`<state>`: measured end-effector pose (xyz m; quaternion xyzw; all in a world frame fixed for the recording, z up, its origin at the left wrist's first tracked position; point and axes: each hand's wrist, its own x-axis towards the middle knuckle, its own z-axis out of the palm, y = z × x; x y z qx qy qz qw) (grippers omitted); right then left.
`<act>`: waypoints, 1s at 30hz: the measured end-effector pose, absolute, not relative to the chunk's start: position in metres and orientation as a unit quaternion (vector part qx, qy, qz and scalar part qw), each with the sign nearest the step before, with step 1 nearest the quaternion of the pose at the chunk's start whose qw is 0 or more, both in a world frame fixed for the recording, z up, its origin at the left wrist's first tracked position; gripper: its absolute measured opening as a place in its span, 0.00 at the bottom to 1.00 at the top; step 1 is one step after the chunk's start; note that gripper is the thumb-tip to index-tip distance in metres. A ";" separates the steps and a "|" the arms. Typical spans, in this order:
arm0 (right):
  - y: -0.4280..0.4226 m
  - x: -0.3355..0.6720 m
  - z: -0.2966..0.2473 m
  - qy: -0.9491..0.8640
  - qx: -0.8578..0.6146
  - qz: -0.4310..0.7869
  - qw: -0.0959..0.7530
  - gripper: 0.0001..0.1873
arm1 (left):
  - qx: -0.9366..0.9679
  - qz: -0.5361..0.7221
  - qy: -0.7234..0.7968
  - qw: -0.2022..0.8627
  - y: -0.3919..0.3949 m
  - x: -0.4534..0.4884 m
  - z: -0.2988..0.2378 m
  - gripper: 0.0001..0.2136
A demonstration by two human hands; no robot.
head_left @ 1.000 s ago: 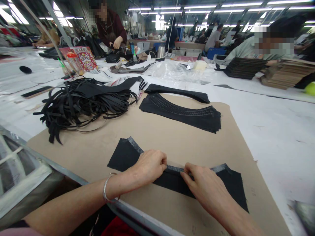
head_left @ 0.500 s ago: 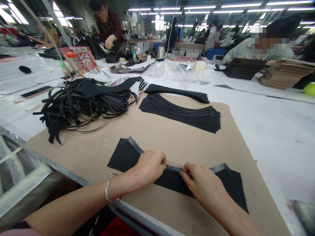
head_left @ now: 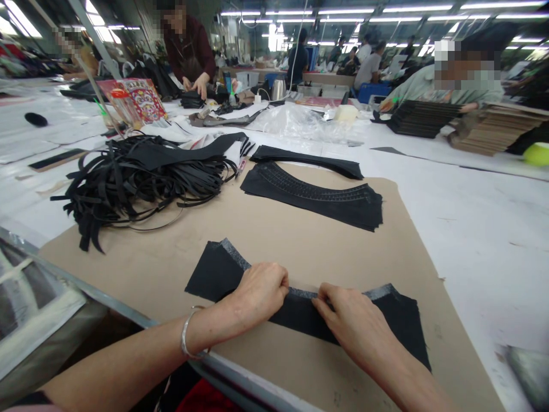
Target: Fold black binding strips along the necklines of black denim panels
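As my left hand point(head_left: 261, 292) and right hand point(head_left: 351, 316) pinch this grey-edged, curved black fabric panel point(head_left: 302, 323), it looks part-done; whether that pale-lined black fabric stack point(head_left: 317, 207) is finished, unclear.

Left forearm point(head_left: 124, 357): bare, entering lower left, slanting up to the right. Left wrist point(head_left: 210, 326): nearly straight. Left hand point(head_left: 262, 290): back uppermost, fingers point(head_left: 283, 278) curled under, tips drawn together. Right forearm point(head_left: 414, 383): bare, entering lower right, slanting up to the left. Right hand point(head_left: 349, 312): thumb point(head_left: 325, 309) and forefinger pinched. Hands near each other, apart, about level.
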<state>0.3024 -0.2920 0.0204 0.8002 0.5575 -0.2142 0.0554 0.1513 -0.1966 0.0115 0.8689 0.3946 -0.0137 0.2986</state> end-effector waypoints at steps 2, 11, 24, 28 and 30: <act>-0.292 0.302 0.020 0.559 0.799 -0.214 0.053 0.12 | 0.872 -0.006 0.390 0.295 -0.197 0.151 0.011 0.08; -0.292 0.300 0.019 0.570 0.796 -0.190 0.073 0.13 | 0.888 0.001 0.386 0.252 -0.199 0.152 0.005 0.08; -0.300 0.301 0.029 0.542 0.821 -0.166 0.066 0.11 | 0.910 0.069 0.369 0.174 -0.214 0.147 0.004 0.06; -0.302 0.300 0.028 0.544 0.822 -0.156 0.059 0.10 | 0.965 0.111 0.190 0.142 -0.220 0.146 -0.005 0.10; -0.303 0.300 0.026 0.542 0.825 -0.154 0.052 0.10 | 0.981 0.090 0.091 0.143 -0.223 0.146 -0.010 0.08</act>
